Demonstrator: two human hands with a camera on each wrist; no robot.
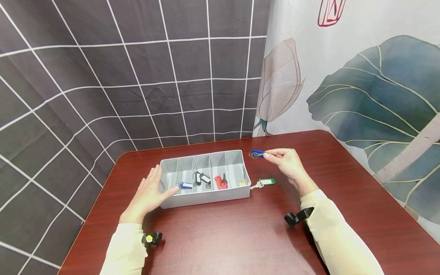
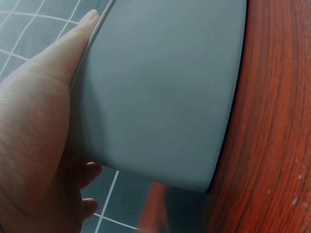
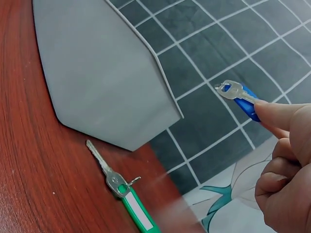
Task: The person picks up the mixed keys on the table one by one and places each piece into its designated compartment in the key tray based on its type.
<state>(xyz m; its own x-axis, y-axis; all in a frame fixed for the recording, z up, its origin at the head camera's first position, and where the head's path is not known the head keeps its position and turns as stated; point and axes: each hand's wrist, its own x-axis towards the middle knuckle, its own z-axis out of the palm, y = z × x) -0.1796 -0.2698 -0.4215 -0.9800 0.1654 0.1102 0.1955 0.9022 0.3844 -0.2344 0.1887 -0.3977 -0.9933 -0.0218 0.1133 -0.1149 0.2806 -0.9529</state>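
A grey divided tray [image 1: 205, 197] stands on the table. My left hand [image 1: 148, 192] rests against its left end, fingers straight along the end wall and thumb lying over the front rim. Right of the tray, my right hand [image 1: 287, 162] pinches a key with a blue tag [image 3: 241, 98] between thumb and forefinger, held above the table. Below it lies a key with a green tag [image 1: 265, 182], its blade pointing toward the tray's right end. Inside the tray, in separate compartments, are a blue tag [image 1: 186, 185], black-tagged keys [image 1: 205, 178], red-tagged keys [image 1: 221, 181] and a yellow tag [image 1: 242, 183].
The dark red wooden table [image 1: 220, 236] extends in front of and around the tray. Behind it hangs a dark grid-patterned curtain [image 1: 189, 95], with a white leaf-printed cloth [image 1: 306, 49] at the right. Thin dividers [image 1: 209, 168] split the tray crosswise.
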